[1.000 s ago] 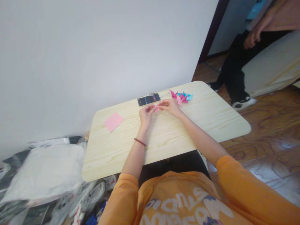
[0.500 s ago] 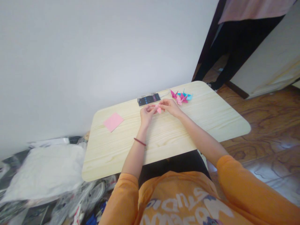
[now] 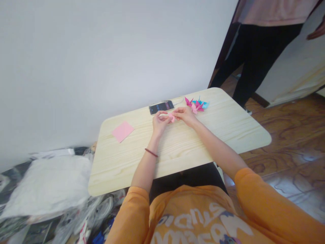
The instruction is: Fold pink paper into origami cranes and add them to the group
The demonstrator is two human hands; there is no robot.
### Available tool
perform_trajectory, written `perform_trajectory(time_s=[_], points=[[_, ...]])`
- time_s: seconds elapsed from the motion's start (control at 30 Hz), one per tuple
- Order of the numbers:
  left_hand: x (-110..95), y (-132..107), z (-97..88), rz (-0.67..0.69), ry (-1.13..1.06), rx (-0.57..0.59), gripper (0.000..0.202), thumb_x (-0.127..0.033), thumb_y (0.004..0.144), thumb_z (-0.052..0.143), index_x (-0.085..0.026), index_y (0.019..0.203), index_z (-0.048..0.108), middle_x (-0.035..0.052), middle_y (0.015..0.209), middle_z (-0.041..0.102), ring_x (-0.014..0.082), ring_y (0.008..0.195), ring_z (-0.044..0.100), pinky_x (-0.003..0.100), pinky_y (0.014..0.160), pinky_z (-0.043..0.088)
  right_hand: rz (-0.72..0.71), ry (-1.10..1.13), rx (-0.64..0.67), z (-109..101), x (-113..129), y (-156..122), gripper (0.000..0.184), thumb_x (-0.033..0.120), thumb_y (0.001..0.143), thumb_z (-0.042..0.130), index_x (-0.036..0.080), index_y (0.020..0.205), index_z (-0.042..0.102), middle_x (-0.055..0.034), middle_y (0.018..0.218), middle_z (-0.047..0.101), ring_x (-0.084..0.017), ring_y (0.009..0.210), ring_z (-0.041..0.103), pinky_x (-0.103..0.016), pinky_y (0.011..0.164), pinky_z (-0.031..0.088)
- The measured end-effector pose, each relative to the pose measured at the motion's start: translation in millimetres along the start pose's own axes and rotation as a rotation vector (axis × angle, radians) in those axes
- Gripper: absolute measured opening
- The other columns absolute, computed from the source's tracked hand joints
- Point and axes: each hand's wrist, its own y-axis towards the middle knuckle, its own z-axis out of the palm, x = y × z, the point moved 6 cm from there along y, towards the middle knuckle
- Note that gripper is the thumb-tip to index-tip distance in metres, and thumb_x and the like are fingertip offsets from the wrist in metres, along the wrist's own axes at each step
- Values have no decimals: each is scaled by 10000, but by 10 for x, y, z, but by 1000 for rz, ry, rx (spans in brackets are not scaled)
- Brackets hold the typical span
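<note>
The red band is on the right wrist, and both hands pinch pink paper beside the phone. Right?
No: the head view shows the red band on the left wrist, not the right. The left hand and right hand do pinch the pink paper beside the phone.

The scene is brightly and evenly lit, with faint soft shadows on the wooden tabletop. Glare is seen on the polished floor at four o'clock. The orange sleeve at five o'clock is stretched by wide-angle distortion, the white bag at eight o'clock is smeared, and the folded pink paper is softened.
</note>
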Motion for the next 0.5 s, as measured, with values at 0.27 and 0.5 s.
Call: perform_trajectory(time_s=[0.27, 0.5], points=[[58, 13, -39, -28, 1, 5, 369, -393, 597, 809, -133, 835, 697, 89, 784, 735, 188, 716, 699, 352, 739, 575, -76, -108, -27, -22, 50, -7, 439, 504, 515, 810, 140, 738, 711, -22, 580, 641, -105, 503, 517, -253, 483, 423], [0, -6, -15, 67, -38, -56, 325, -370, 603, 814, -130, 785, 691, 70, 771, 736, 181, 742, 702, 374, 811, 566, -173, -172, -173, -15, 149, -74, 384, 488, 566, 790, 148, 730, 717, -70, 698, 698, -152, 593, 603, -272, 523, 469]])
